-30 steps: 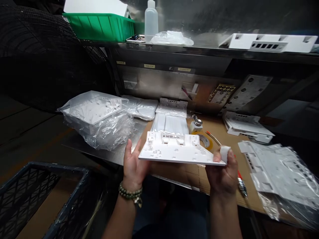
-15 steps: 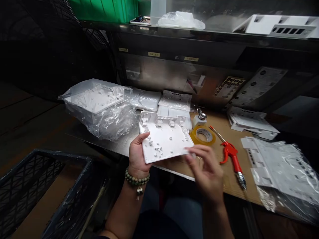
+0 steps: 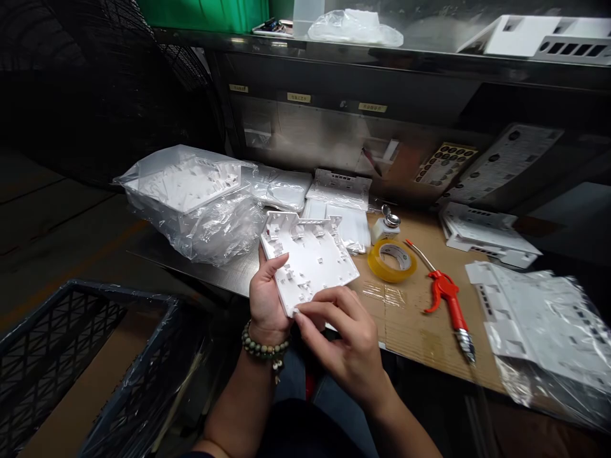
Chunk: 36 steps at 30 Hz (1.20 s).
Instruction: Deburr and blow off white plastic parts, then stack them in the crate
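Observation:
A white plastic housing (image 3: 317, 261) is tilted in front of me, its inner side with clips and posts facing up. My left hand (image 3: 270, 296) is closed round its left edge, thumb over the rim, fingers beneath. A beaded bracelet (image 3: 265, 346) is on that wrist. My right hand (image 3: 341, 337) is pinched at the housing's near corner, thumb and forefinger together. A small white bit shows at those fingertips; I cannot tell whether it is separate from the housing.
Bagged white housings (image 3: 191, 184) lie at the left. Yellow tape (image 3: 391, 261), a pump bottle (image 3: 386, 226) and a red air blow gun (image 3: 446, 296) are on the cardboard. More housings (image 3: 539, 318) lie at the right. A black crate (image 3: 162, 318) stands lower left.
My right hand has moved left along the housing's near edge, from its right corner to the near-left corner. The left hand has turned the housing clockwise.

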Motion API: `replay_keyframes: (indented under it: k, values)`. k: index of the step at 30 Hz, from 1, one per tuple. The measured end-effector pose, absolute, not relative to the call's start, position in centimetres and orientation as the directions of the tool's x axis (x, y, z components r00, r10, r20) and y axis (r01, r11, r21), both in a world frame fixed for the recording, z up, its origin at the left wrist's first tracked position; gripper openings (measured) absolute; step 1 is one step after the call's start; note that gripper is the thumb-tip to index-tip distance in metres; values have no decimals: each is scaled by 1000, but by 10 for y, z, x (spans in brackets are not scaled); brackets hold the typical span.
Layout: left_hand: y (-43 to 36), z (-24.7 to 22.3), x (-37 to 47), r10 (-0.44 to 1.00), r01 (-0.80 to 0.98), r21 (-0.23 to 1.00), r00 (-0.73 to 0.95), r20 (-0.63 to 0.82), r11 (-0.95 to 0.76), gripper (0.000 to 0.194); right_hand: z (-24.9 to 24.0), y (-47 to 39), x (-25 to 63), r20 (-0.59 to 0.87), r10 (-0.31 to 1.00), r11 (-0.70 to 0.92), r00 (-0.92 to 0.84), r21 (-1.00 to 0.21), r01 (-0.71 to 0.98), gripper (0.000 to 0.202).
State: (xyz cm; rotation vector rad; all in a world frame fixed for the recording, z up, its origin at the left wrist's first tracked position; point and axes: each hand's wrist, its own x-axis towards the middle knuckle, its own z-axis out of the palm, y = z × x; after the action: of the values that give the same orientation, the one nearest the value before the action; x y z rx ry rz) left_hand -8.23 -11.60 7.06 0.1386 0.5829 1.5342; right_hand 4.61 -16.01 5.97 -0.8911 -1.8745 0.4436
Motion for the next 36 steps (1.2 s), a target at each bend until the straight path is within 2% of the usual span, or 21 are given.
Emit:
replay_keyframes:
  k: [6, 9, 12, 15, 17, 22, 27, 29, 31, 34, 36]
  values:
    - [-118, 69, -77, 961, -876, 482, -147, -233, -17, 73, 58, -163, 40, 621, 740, 662, -259, -602, 447, 5]
    - [-116, 67, -84, 943, -867, 498, -186, -275, -25, 69, 52, -154, 59, 577, 784, 611, -229, -653, 447, 4]
    - [-115, 65, -104, 914, -842, 538, -194, -357, 32, 64, 44, -137, 97, 567, 824, 502, 2, -731, 461, 2]
    - [-119, 61, -128, 878, -819, 558, -168, -449, 129, 55, 37, -124, 137, 606, 734, 379, 305, -739, 557, 7]
    - [-123, 56, -141, 863, -796, 591, -202, -464, 131, 50, 35, -122, 153, 620, 692, 335, 370, -729, 596, 8]
    - [-131, 45, -147, 868, -720, 691, -299, -397, 68, 50, 31, -128, 142, 610, 772, 416, 180, -699, 582, 6]
    - [-132, 39, -147, 888, -786, 612, -221, -404, 83, 52, 25, -132, 128, 618, 772, 429, 148, -679, 596, 7]
    - [-130, 35, -150, 949, -838, 540, -100, -299, 82, 49, 23, -132, 129, 632, 767, 453, 112, -656, 604, 8]
    - [-127, 28, -154, 992, -901, 415, 112, -55, 125, 47, 23, -133, 131, 644, 760, 461, 89, -630, 625, 8]
    - [-123, 18, -159, 868, -919, 230, 382, 317, 320, 53, 21, -134, 135, 643, 759, 441, 107, -628, 641, 8]
    - [-121, 15, -161, 788, -892, 177, 451, 419, 416, 57, 17, -134, 139, 646, 760, 457, 73, -610, 647, 9]
